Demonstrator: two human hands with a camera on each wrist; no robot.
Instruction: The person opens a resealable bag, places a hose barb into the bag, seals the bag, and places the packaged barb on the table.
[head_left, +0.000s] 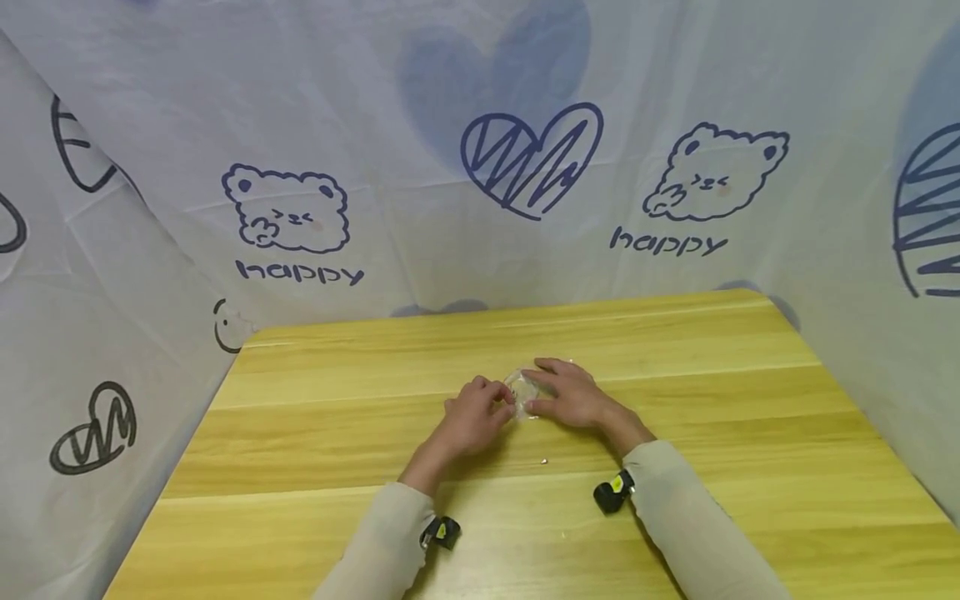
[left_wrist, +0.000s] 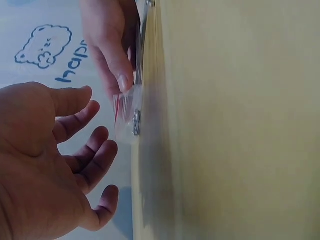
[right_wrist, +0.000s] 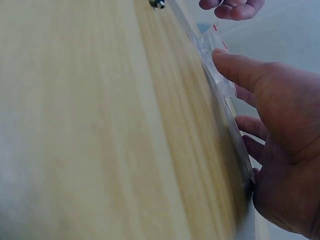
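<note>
A small clear zip bag point(head_left: 522, 390) with a red stripe lies between the hands; in the left wrist view small metal pieces point(left_wrist: 136, 122) show inside it. My right hand point(head_left: 573, 396) rests around its right side, thumb and forefinger spread and fairly straight, the thumb tip right at the plastic. In the right wrist view clear plastic point(right_wrist: 220, 85) stretches along beside the fingers of that hand. My left hand point(head_left: 474, 417) is at the left side of the bag, its fingers point(left_wrist: 97, 165) loosely bent with nothing between them.
A small shiny metal piece point(head_left: 544, 461) lies on the wooden table point(head_left: 315, 450), nearer to me than the bag. Behind and beside the table hangs a white cloth point(head_left: 420, 217) printed with hearts and bears. Each wrist carries a small black camera point(head_left: 613, 492).
</note>
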